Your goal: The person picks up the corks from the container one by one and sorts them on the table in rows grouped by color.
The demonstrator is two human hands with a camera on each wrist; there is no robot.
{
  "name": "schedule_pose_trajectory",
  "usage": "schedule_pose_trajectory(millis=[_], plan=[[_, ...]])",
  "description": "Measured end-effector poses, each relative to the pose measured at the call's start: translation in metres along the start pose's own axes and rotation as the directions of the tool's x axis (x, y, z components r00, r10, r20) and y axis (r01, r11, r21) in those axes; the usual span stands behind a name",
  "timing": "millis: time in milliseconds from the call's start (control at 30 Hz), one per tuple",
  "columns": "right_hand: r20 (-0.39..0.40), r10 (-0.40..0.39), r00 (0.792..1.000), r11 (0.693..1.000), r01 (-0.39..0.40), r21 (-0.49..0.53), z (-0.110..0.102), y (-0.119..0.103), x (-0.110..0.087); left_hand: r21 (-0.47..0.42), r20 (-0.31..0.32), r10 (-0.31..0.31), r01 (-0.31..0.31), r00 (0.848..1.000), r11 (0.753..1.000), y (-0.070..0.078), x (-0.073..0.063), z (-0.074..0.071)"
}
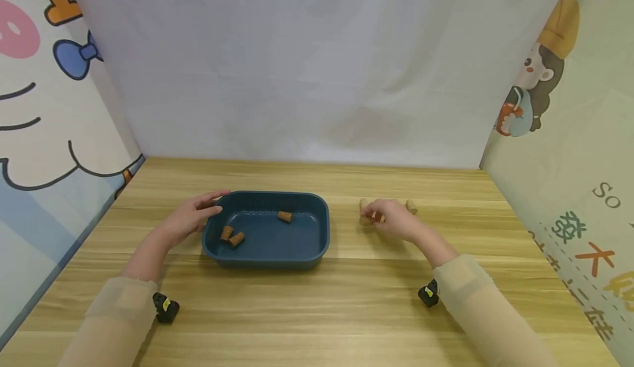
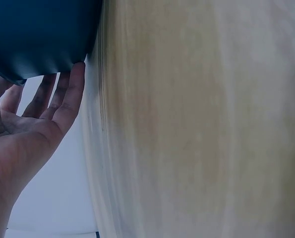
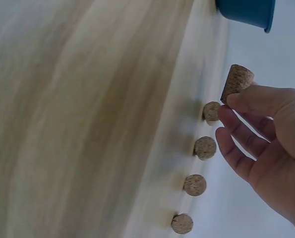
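Observation:
A cork stopper (image 3: 237, 82) is pinched between the thumb and fingers of my right hand (image 1: 396, 219), above the table to the right of a dark blue tub (image 1: 267, 262). Several more corks (image 3: 205, 148) stand in a row by that hand in the right wrist view; in the head view the hand hides some of them. My left hand (image 1: 185, 225) rests against the tub's left end. Its fingers (image 2: 68, 101) reach out fairly straight and touch the outer wall, with the thumb by the rim. Inside the tub lie 3 corks (image 1: 285, 216), two near the left end and one towards the back.
The wood-grain table (image 1: 297, 317) spreads around the tub. A pale cloth (image 1: 297, 81) hangs behind it, and printed cartoon sheets (image 1: 569, 191) stand at both sides. Each sleeve has a small black device (image 1: 165, 309) at the wrist.

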State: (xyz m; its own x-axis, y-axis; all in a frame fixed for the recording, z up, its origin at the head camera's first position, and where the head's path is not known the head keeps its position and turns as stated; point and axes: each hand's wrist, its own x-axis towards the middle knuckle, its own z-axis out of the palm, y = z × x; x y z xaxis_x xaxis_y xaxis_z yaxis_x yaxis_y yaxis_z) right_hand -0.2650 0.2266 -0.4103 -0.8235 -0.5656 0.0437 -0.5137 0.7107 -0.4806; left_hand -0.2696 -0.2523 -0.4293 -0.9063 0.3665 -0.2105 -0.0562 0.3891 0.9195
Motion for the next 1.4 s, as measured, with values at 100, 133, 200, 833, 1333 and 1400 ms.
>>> schedule_pose_trajectory(millis=[100, 133, 200, 833, 1333, 1400], plan=[[-0.004, -0.007, 1.0, 0.999, 0.007, -0.046, 0.004, 0.004, 0.002, 0.001, 0.003, 0.0, 0.0, 1.0, 1.0, 0.001, -0.001, 0.0], [-0.004, -0.013, 1.0, 0.998, 0.013, -0.062, 0.005, 0.004, 0.002, 0.001, 0.003, 0.0, 0.0, 1.0, 1.0, 0.001, -0.001, 0.0], [-0.004, -0.027, 1.0, 0.996, 0.026, -0.081, 0.007, 0.005, 0.003, 0.001, 0.003, 0.003, -0.003, 1.0, 1.0, 0.002, -0.001, 0.0], [0.008, 0.061, 0.998, 0.997, -0.061, -0.049, 0.013, 0.004, -0.002, 0.0, 0.005, 0.004, -0.004, 1.0, 1.0, -0.001, 0.0, 0.0], [-0.046, 0.225, 0.973, 0.974, -0.226, -0.019, 0.02, -0.008, 0.002, 0.014, 0.001, -0.004, 0.004, 1.0, 1.0, 0.002, -0.002, 0.001], [-0.046, 0.223, 0.974, 0.974, -0.224, -0.02, 0.021, -0.007, 0.003, 0.016, -0.001, -0.004, 0.004, 1.0, 1.0, 0.002, -0.002, 0.001]])
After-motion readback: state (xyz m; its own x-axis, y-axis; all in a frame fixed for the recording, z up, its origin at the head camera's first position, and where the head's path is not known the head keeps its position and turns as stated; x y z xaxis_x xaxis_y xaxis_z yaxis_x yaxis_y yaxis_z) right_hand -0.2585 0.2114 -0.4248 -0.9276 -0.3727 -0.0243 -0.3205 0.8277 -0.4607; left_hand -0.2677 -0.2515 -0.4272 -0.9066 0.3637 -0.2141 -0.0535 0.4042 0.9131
